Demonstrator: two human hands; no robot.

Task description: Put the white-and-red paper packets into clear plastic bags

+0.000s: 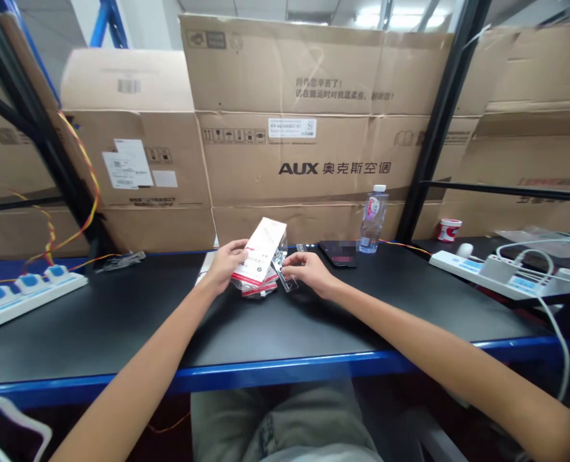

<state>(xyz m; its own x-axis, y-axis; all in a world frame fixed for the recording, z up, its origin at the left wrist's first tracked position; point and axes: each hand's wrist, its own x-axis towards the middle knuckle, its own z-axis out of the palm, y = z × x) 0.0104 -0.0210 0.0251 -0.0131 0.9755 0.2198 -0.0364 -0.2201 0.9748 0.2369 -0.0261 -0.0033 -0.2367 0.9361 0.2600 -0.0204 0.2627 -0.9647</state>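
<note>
Left hand [226, 265] is gripping a white-and-red card packet [259, 250] tilted upright, fingers wrapped around its lower edge, while right hand [308, 273] is holding a clear plastic blister shell [287, 277], fingers partly closed on its rim. Both are working just above more red-edged packets [258, 289], piled near the far edge of the black tabletop [121, 321].

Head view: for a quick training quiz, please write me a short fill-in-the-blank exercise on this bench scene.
The right hand touches clear plastic, while the ____ hand holds the packet. The carton is printed with the brand ____. The bench has a black top and a ____ front edge.

left; AUX; blue
</note>
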